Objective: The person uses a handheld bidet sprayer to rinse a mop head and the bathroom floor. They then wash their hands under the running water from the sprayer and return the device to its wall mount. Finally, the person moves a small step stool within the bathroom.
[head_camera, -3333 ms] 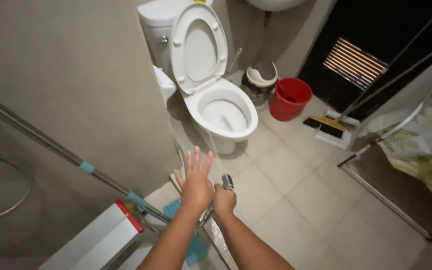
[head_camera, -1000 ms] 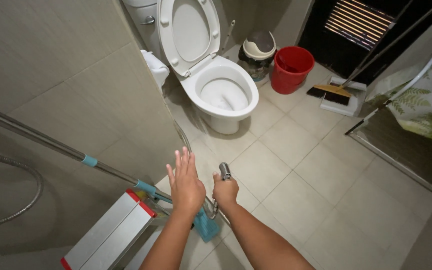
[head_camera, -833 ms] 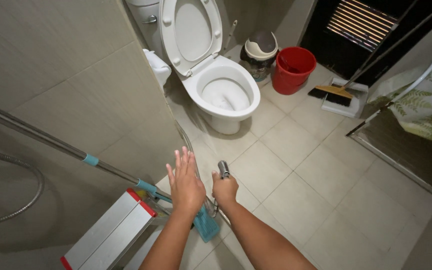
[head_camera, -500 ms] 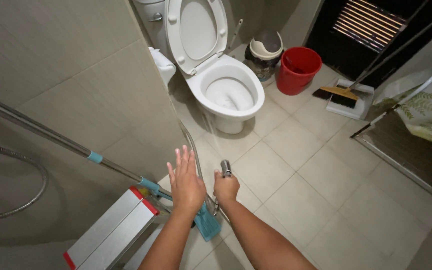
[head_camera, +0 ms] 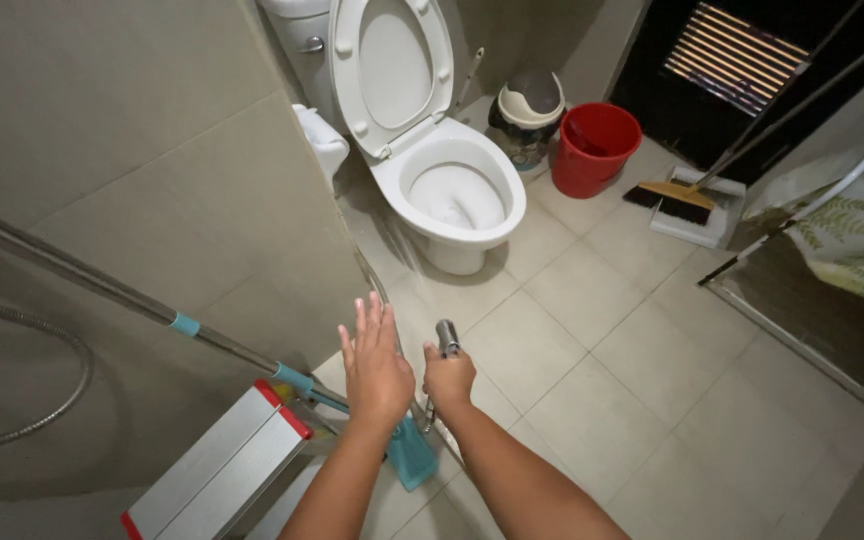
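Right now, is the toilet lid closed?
No, the toilet lid stands raised against the tank, leaving the white bowl open.

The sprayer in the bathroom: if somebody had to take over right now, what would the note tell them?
Right hand: closed around the metal spray nozzle, head pointing toward the toilet.
Left hand: open, fingers spread, holding nothing, raised beside the tiled wall.
Nearby: mop leaning on the wall with its teal head by the left wrist, folded step stool below it. Toilet lid and seat are up.
Further off: red bucket, bin, broom and dustpan.
Done: nozzle is in hand. No water spray can be seen in the picture.
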